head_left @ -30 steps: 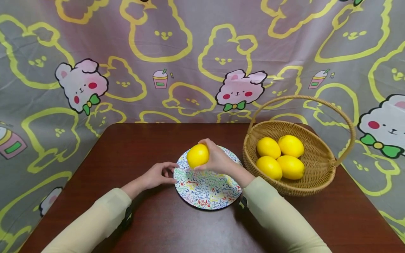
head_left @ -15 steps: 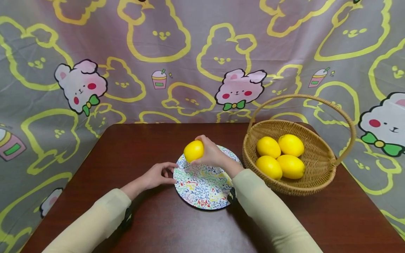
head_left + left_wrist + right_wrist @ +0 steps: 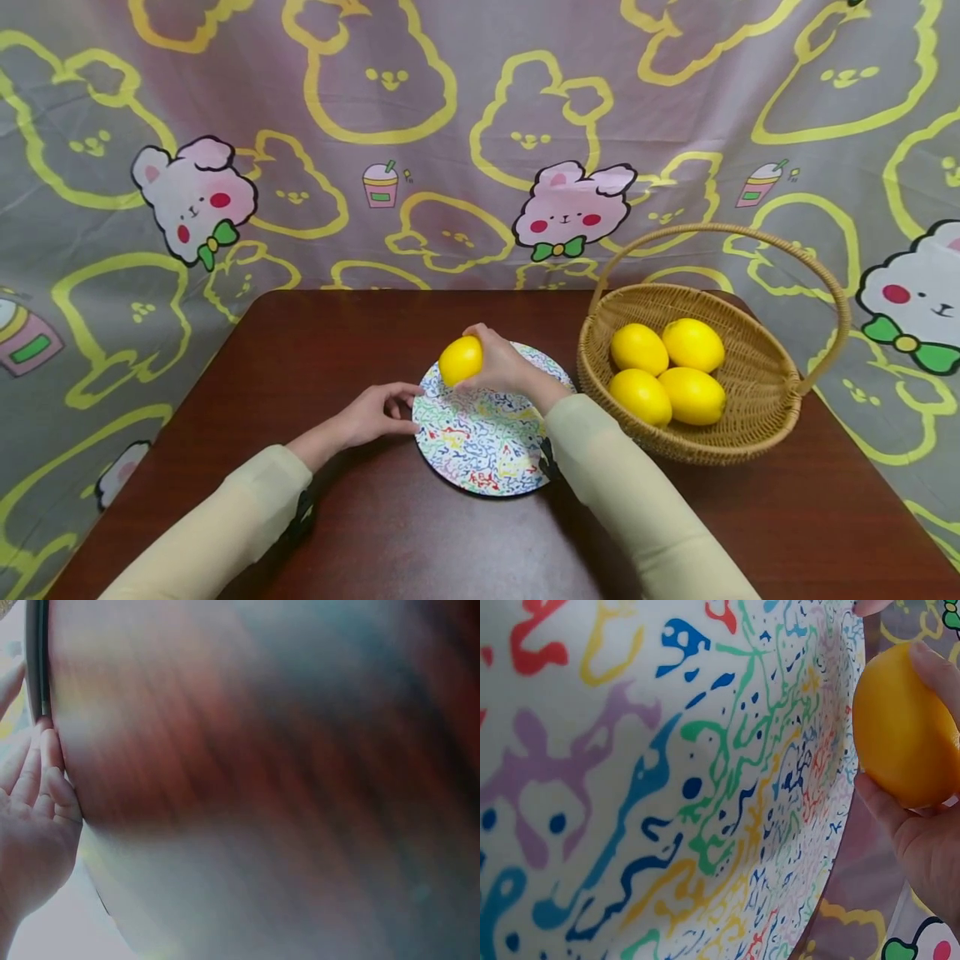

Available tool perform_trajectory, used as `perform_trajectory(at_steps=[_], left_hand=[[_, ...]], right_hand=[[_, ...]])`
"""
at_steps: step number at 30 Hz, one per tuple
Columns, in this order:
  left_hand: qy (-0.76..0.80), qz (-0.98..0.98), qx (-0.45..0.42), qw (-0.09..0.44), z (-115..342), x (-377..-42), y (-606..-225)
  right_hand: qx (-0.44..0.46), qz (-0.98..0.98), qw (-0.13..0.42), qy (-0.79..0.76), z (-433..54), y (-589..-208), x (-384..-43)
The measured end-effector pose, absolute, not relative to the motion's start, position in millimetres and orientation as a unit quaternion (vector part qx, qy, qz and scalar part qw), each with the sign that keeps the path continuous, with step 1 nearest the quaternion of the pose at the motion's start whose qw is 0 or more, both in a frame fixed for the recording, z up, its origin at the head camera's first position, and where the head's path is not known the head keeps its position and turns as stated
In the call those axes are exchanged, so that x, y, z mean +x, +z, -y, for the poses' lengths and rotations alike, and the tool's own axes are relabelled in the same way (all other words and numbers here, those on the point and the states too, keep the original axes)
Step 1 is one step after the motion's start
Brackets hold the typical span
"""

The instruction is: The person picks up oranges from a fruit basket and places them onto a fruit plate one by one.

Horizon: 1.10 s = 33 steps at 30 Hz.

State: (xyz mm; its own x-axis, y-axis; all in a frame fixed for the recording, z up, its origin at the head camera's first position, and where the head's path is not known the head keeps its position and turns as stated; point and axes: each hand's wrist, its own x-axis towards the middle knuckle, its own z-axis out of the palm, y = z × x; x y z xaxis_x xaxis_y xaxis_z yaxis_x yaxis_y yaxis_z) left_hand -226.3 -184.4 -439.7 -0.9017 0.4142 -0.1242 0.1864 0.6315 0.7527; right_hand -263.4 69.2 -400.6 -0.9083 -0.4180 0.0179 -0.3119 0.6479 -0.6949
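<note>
My right hand [image 3: 500, 360] grips a yellow lemon [image 3: 461, 361] over the far left part of a round plate [image 3: 483, 450] with a colourful squiggle pattern. In the right wrist view, the thumb and a finger span the lemon [image 3: 901, 727], which is close to the plate's surface [image 3: 667, 787]. At the plate's left edge is my left hand [image 3: 372, 412], thumb and fingertips apart and touching the rim. The left wrist view shows the fingers of my left hand [image 3: 37, 802] bent loosely against that rim [image 3: 37, 660].
To the right of the plate stands a wicker basket [image 3: 757, 417] with a tall arched handle [image 3: 810, 258]. Several lemons [image 3: 692, 396] lie in its left part. The dark wooden table [image 3: 337, 533] ends at a cartoon-printed curtain [image 3: 465, 100] behind and at both sides.
My right hand has shifted slightly left and away with the lemon, then stayed almost still; its forearm swung left. My left hand keeps its place at the rim.
</note>
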Motion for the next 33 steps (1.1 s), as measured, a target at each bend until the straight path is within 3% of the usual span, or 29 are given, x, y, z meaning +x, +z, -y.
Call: perform_trajectory(at_steps=[33], left_hand=[[0.397, -0.889, 0.177, 0.142, 185.1, -225.9, -438.3]], right_hand=[[-0.186, -0.900, 0.115, -0.377, -76.5, -411.9, -269.6]])
